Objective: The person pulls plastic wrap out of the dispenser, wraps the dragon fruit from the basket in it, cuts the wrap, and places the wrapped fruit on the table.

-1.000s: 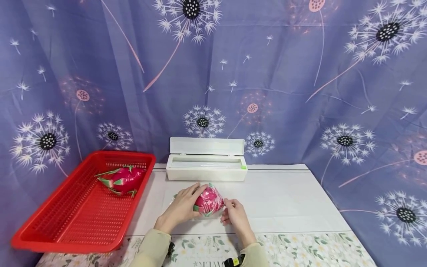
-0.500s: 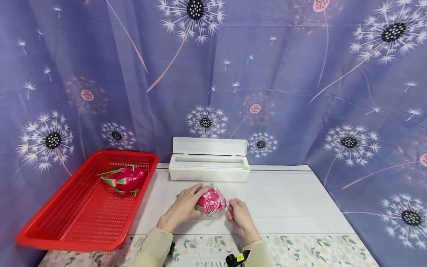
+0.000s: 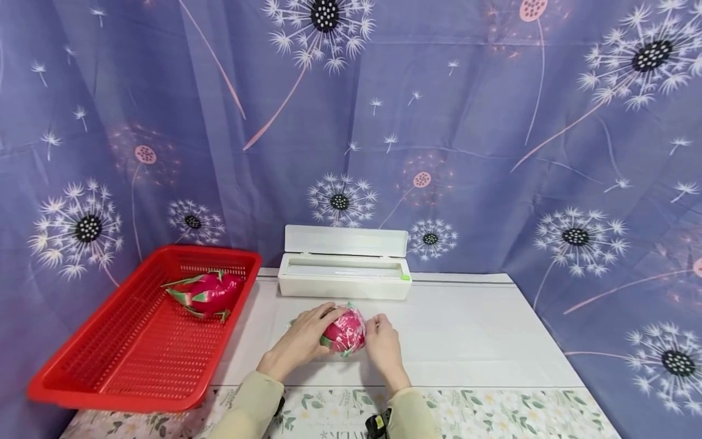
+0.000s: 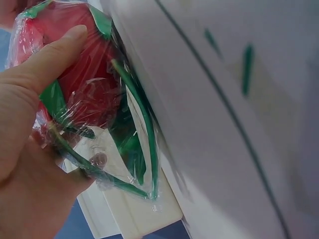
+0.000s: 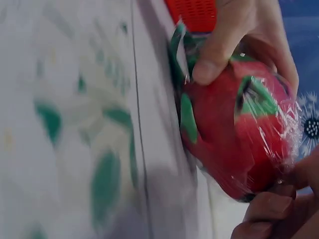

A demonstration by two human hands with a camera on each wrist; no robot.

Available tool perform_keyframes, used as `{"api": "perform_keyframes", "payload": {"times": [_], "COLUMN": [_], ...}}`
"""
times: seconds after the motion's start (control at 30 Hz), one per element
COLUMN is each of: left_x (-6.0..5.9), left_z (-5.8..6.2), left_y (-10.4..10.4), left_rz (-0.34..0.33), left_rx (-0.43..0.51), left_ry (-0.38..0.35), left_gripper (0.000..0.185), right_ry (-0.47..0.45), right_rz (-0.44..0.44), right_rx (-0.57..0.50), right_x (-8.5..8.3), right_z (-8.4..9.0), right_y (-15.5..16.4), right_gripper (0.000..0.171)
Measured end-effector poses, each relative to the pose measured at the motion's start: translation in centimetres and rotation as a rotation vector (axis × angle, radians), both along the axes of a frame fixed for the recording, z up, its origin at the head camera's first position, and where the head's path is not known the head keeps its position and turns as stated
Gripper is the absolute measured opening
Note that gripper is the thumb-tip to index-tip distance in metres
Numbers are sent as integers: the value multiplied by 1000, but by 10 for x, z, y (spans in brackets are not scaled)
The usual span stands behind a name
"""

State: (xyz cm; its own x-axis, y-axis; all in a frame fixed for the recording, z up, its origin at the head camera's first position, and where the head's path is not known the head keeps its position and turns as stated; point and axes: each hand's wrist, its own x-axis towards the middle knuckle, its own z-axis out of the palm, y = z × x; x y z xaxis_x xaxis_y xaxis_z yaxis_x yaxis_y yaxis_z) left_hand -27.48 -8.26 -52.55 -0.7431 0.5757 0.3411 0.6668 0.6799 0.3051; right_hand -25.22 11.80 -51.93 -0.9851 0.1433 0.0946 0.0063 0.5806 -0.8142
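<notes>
Landmark: the white film dispenser box [image 3: 343, 271], lid raised, at the back of the bench [image 3: 482, 329].
Wrapped dragon fruit [image 3: 343, 331]: set on the bench just in front of the box, covered in cling film.
Left hand [image 3: 300, 340]: fingers curled round the fruit's left side.
Right hand [image 3: 382, 345]: fingers pressed against its right side, film pinched at the fingertips.
Handling: judged fairly heavy, firm but bruisable; the film looks slippery, so the broad middle is best cupped, not the green scales.
Red basket [image 3: 109, 366]: left of the box, a second dragon fruit [image 3: 205, 294] held inside.

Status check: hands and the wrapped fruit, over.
Left hand grips the film-wrapped pink dragon fruit on the white table. Right hand touches its other side. Nothing in the way.
</notes>
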Motion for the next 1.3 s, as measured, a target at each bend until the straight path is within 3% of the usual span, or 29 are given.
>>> {"api": "perform_keyframes", "payload": {"times": [0.13, 0.2, 0.33, 0.43, 0.57, 0.77, 0.9, 0.97, 1.1, 1.17, 1.23, 1.3], "left_x": [-1, -1, -1, -1, 1, -1, 0, 0, -1, -2, -2, -2], "left_z": [0, 0, -1, -2, -4, -3, -2, -1, -1, -1, -2, -3], "left_y": [-1, -1, -1, -1, -1, 0, -1, -2, -2, -2, -2, -2], "left_rz": [0, -2, -4, 10, 9, -27, -32, -26, -7, -3, -1, -2], "left_rx": [6, 4, -2, -2, -11, -10, -17, -18, -6, -7, -7, -10], "left_ry": [15, 18, 16, 14, 1, 11, 7, -2, -21, -31, -45, -58], "left_gripper": [92, 91, 91, 92, 92, 92, 93, 94, 96, 97, 97, 97], "right_ry": [45, 40, 11, 1, -37, -66, -69, -83, -168, -206, -196, -185], "right_rz": [79, 75, 1, 30, 109, 65, 41, 60, 122, 109, 111, 84], "right_rx": [48, -46, -331, -431, -387, -223, -221, -356, -835, -1023, -1059, -998], "right_x": [-8, -12, -23, -34, -43, -40, -38, -39, -44, -43, -39, -30], "right_z": [2, 2, 0, -6, -13, -7, -8, -11, -15, -16, -17, -16], "right_y": [4, 9, 15, 10, -3, -16, -18, -16, -4, 4, 12, 18], "right_gripper": [21, 25, 32, 40, 55, 73, 77, 76, 76, 75, 70, 64]}}
